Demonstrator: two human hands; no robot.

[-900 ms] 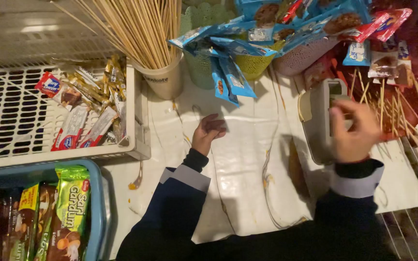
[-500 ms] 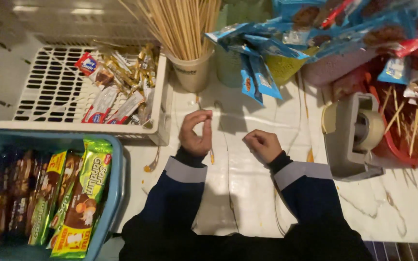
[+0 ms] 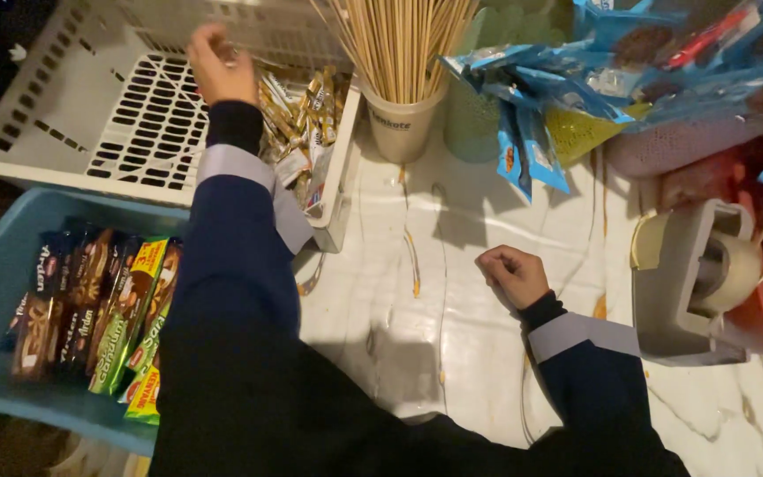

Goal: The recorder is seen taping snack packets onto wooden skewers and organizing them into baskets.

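Observation:
My left hand [image 3: 218,66] reaches far forward over the white slatted crate [image 3: 64,168], its fingers curled just left of a heap of small gold and white wrapped sweets [image 3: 306,115]. Whether it holds anything I cannot tell. My right hand [image 3: 512,272] rests on the white marbled table [image 3: 434,353] as a loose fist, with nothing visible in it. Both arms wear dark blue sleeves with grey cuffs.
A beige cup [image 3: 399,128] full of wooden skewers [image 3: 399,35] stands behind the crate's right corner. A grey tape dispenser [image 3: 691,283] sits at the right. Blue snack packets [image 3: 629,71] hang at the top right. A blue tub [image 3: 2,238] of chocolate bars [image 3: 99,309] lies at the lower left.
My left hand has left the table and stretched up into the white crate. My right hand came back from the tape dispenser and now rests closed on the table.

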